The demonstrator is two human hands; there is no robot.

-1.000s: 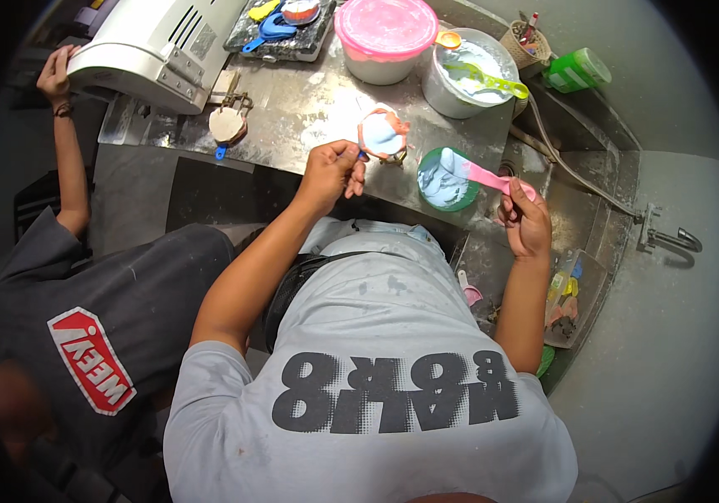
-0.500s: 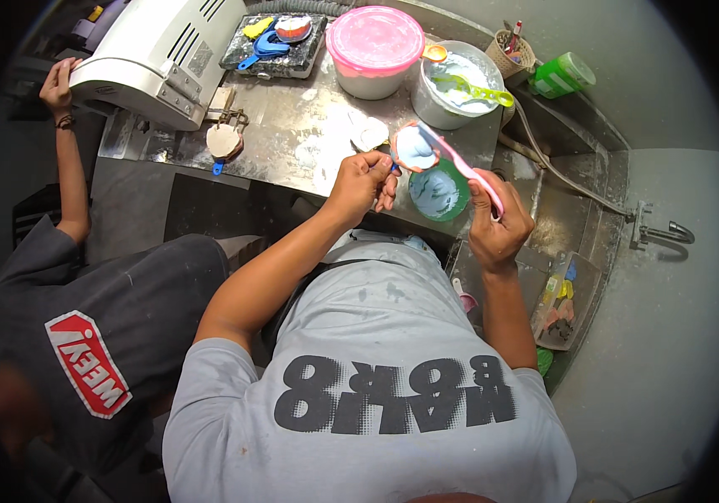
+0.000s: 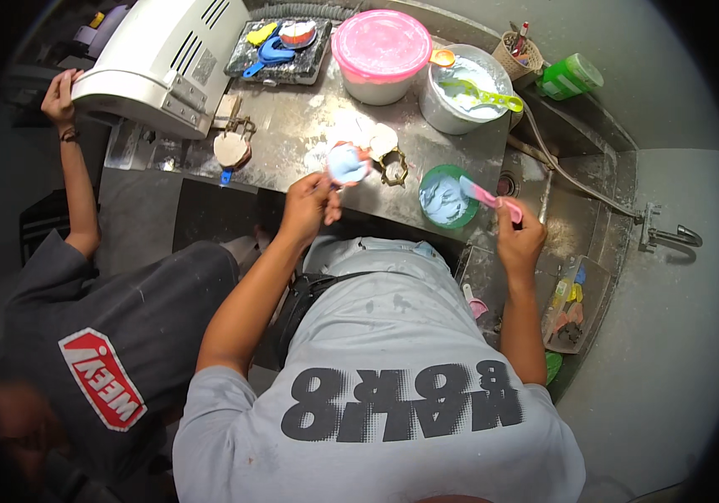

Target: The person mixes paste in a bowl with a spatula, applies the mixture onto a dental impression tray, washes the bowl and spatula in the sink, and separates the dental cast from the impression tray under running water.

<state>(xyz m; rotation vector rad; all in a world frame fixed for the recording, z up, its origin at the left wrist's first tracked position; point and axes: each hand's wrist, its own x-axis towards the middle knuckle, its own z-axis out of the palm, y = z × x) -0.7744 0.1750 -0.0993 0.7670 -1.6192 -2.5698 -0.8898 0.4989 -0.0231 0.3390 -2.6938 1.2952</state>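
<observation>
My left hand [image 3: 307, 208] is closed on the handle of a dental impression tray [image 3: 349, 164], whose pinkish impression is filled with pale blue plaster. It is held above the bench, slightly blurred. My right hand [image 3: 520, 239] grips a pink plaster spatula [image 3: 492, 199]; its blade, smeared with blue, is over the right rim of a green mixing bowl [image 3: 465, 220]. Wet blue plaster lies in that bowl, at the bench's front edge. Between the tray and the bowl is a brass-coloured hinged frame [image 3: 394, 170], with a white plaster piece [image 3: 383, 141] beside it.
A pink-lidded tub [image 3: 382, 49] and an open powder bucket [image 3: 460, 116] with a green scoop stand behind. A white machine [image 3: 146, 63] occupies the left, where a co-worker's hand [image 3: 59, 99] touches it. At right are a sink and tap [image 3: 669, 235].
My left hand has carried the filled tray left, away from the bowl. My right hand has drawn the spatula off the tray, right and down to the bowl's rim.
</observation>
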